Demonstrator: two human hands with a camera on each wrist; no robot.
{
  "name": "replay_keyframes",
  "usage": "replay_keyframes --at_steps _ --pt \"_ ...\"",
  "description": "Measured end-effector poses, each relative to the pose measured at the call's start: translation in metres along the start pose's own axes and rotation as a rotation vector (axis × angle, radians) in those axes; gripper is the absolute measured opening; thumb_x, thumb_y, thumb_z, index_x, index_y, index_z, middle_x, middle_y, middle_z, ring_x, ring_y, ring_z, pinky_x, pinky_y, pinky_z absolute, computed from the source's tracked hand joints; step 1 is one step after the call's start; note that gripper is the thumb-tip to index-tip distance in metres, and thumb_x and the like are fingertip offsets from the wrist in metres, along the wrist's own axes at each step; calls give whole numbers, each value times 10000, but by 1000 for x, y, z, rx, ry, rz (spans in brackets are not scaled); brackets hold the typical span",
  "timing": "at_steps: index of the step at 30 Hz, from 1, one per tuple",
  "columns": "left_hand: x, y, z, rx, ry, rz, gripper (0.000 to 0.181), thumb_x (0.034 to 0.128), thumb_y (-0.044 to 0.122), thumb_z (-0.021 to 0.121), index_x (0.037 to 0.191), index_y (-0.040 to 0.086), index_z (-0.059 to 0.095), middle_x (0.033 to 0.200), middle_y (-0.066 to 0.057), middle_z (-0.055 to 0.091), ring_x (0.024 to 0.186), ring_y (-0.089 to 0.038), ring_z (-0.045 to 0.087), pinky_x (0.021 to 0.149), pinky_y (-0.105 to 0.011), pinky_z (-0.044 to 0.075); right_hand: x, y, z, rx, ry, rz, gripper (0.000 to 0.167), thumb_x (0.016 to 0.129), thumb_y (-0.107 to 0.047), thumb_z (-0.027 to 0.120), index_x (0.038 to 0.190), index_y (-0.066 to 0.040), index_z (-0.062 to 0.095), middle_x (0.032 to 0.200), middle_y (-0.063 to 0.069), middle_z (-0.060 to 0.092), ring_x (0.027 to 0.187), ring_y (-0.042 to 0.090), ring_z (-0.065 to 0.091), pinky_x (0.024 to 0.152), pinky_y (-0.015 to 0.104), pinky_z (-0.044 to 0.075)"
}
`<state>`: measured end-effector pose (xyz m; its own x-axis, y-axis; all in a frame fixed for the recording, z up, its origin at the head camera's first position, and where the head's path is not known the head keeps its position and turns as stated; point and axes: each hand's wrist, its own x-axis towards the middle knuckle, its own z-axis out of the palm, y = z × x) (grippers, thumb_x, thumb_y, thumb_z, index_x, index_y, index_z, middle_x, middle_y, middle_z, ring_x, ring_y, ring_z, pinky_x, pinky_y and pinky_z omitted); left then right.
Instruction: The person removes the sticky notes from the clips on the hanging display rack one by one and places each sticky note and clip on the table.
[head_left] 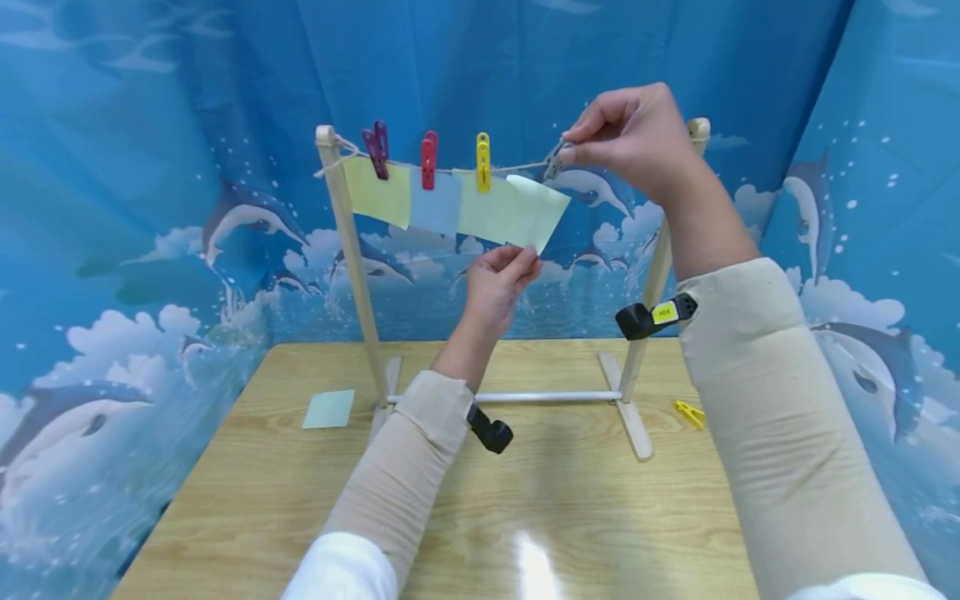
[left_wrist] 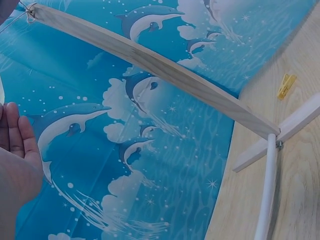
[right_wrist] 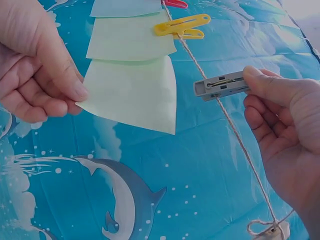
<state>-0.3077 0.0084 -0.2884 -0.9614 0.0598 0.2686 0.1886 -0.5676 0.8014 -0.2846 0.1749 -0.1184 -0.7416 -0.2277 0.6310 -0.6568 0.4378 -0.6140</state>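
My left hand (head_left: pixel 498 287) pinches the lower corner of a pale green paper square (right_wrist: pixel 130 95), which hangs tilted beside the last pegged sheet. My right hand (head_left: pixel 637 137) holds a grey clothespin (right_wrist: pixel 222 85) by its handle end, its other end at the string (right_wrist: pixel 240 140). In the right wrist view the pin and the paper are apart. Purple (head_left: pixel 377 150), red (head_left: pixel 428 160) and yellow (head_left: pixel 483 162) clothespins grip the string, with a yellow sheet (head_left: pixel 378 193), a blue sheet (head_left: pixel 435 202) and a green sheet (head_left: pixel 483 208) under them.
The string runs between two wooden posts, the left post (head_left: pixel 352 258) and the right post (head_left: pixel 652 275), joined by a white bar (head_left: pixel 543 397) low down. Another pale green square (head_left: pixel 328 409) lies on the table (head_left: pixel 285 500) at left; a yellow clothespin (head_left: pixel 690 414) lies at right.
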Motion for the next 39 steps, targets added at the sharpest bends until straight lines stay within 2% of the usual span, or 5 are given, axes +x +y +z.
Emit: replay_keyframes --at_steps 4,12,24,31,39 --pt "0 -2 -4 15 8 -4 93 910 78 682 967 4 683 965 -117 654 869 -213 678 886 -351 558 -3 2 -3 54 55 -2 100 828 -138 773 887 -57 769 935 65 685 881 181 661 850 211 541" --pt "-1 -2 -11 52 11 5 103 905 88 691 967 4 687 985 -162 659 831 -186 691 881 -351 560 -14 8 -10 111 106 4 225 807 -178 789 934 5 753 950 81 684 888 203 651 846 195 534" --pt "-5 -4 -20 118 8 15 106 893 89 708 960 8 699 955 -132 687 823 -185 692 867 -363 567 -30 14 -11 223 116 -89 150 810 -9 771 928 75 733 903 105 681 799 223 611 712 196 532" --pt "-10 -2 -26 136 11 -6 88 900 71 701 947 -2 684 931 -108 682 808 -162 685 867 -355 566 -38 10 -8 180 123 -150 89 812 55 745 896 82 727 883 72 692 882 213 632 849 181 527" --pt "-12 -5 -38 162 1 -31 69 892 78 716 897 16 686 907 -108 688 787 -166 680 894 -396 555 -51 15 -2 189 159 -219 72 801 102 736 859 126 702 870 73 690 866 220 617 833 185 534"
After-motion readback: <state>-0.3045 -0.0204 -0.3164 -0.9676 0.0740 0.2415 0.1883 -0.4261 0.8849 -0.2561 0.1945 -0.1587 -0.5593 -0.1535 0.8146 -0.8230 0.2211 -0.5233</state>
